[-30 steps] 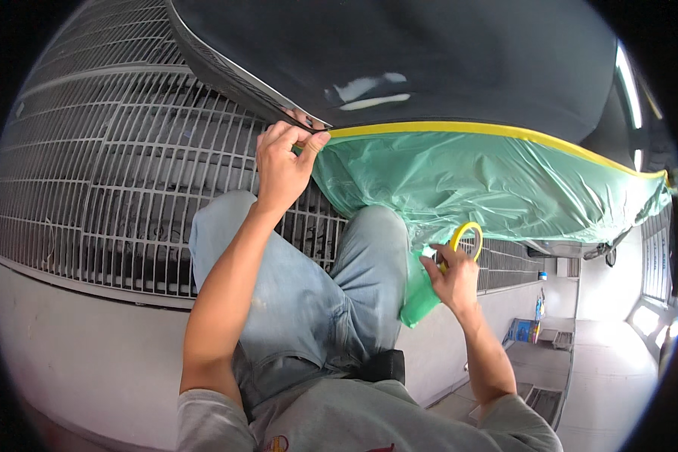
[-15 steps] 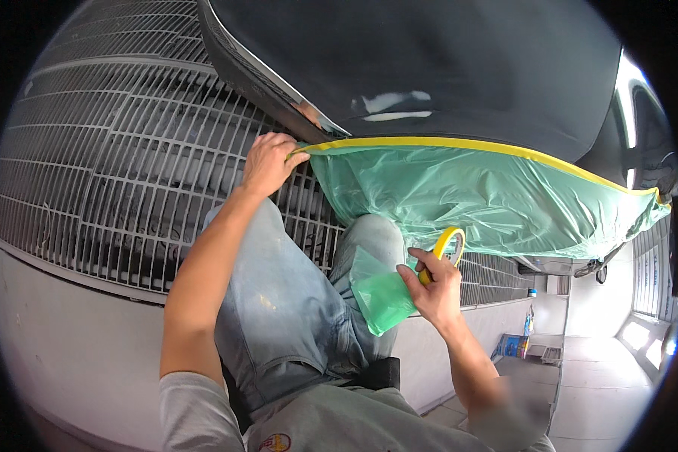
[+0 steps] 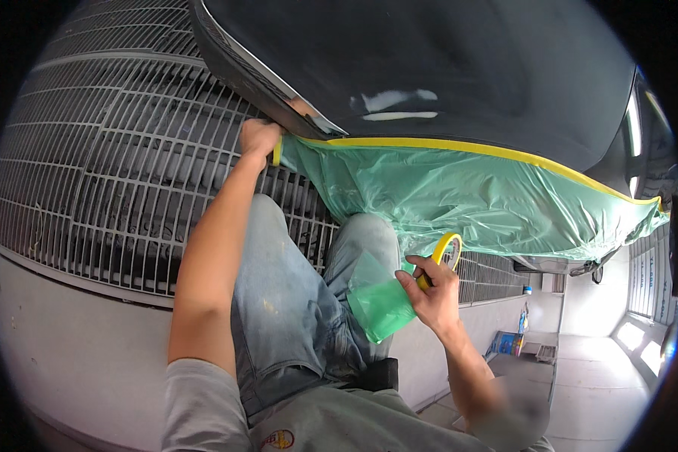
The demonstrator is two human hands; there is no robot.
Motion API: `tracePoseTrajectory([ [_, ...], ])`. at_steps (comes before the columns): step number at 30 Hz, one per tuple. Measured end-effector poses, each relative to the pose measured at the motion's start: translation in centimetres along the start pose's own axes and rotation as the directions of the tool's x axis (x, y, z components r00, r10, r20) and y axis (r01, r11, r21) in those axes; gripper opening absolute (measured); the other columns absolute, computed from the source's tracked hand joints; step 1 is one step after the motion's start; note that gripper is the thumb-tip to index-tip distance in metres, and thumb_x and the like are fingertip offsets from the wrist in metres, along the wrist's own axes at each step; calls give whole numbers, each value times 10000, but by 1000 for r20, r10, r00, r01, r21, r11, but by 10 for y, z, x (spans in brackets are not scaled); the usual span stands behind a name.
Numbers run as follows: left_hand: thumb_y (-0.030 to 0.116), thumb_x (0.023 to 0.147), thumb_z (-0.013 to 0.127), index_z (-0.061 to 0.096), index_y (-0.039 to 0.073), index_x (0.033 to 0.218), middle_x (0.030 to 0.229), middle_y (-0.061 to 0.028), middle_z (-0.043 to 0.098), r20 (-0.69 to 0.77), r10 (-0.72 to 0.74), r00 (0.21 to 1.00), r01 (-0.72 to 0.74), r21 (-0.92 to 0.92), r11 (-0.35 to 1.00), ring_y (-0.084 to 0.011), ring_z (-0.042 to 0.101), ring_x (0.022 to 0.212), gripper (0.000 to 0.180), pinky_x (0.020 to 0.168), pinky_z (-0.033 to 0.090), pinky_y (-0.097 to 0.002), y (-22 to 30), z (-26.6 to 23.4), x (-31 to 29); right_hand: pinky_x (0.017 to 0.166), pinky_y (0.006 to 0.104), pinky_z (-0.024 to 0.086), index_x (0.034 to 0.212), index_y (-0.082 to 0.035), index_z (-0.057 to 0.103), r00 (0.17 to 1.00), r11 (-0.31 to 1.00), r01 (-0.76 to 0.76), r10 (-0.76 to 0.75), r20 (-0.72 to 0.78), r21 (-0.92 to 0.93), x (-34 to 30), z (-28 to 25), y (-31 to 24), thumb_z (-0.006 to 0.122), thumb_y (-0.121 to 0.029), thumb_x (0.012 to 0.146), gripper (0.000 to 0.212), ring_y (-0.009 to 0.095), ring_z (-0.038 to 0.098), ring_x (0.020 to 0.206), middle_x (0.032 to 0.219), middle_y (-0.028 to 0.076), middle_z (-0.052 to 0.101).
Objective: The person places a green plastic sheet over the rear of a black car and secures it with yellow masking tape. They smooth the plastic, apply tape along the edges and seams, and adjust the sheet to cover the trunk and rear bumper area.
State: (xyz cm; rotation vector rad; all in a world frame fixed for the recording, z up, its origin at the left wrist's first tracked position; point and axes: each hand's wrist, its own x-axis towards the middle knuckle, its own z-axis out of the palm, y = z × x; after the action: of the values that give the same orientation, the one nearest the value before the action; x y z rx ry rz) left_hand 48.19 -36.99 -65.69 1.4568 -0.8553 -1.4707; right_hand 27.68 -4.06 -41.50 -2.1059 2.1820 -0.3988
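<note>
Right of centre, the right hand grips yellow tape; upper left, the left hand clenches green film. Bottom edge: round shirt emblem

Metal floor grating spreads across the left side of the scene, bordered by a pale grey surface, while in the right background a blue object and a small blue-and-white item sit apart, and bright rectangular panels glow beside a white wall.

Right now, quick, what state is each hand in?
Left hand: by the green film; fingers hidden, grip can't be told.
Right hand: holding the yellow tape roll.
</note>
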Motion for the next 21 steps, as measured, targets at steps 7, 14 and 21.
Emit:
tracePoseTrajectory([
  [7, 209, 862, 667, 753, -10, 990, 1027, -234, 762, -97, 196, 976, -153, 335, 930, -422, 717, 1012, 268, 899, 547, -462, -15, -30, -34, 569, 354, 483, 1036, -27, 764, 992, 995, -85, 90, -93, 50, -4, -2, 16, 867, -190, 821, 289, 229, 583, 583, 710, 92, 608],
  [14, 210, 905, 683, 668, -32, 961, 932, -110, 717, 626, -217, 749, -254, 574, 779, -203, 675, 755, 249, 773, 567, -341, -33, 32, -76, 619, 359, 489, 1059, 19, 746, 879, 925, -346, 378, -292, 158, -39, -28, 94, 783, -112, 857, 244, 236, 586, 613, 703, 116, 621],
  [21, -47, 960, 489, 597, 23, 1108, 810, -29, 561, 502, -340, 796, 524, -287, 802, -130, 470, 602, 196, 1057, 548, -490, -85, 81, -75, 786, 480, 557, 1076, -87, 740, 733, 737, -672, 649, -203, -74, -124, -18, 187, 679, -136, 847, 242, 373, 712, 891, 963, 181, 734],
])
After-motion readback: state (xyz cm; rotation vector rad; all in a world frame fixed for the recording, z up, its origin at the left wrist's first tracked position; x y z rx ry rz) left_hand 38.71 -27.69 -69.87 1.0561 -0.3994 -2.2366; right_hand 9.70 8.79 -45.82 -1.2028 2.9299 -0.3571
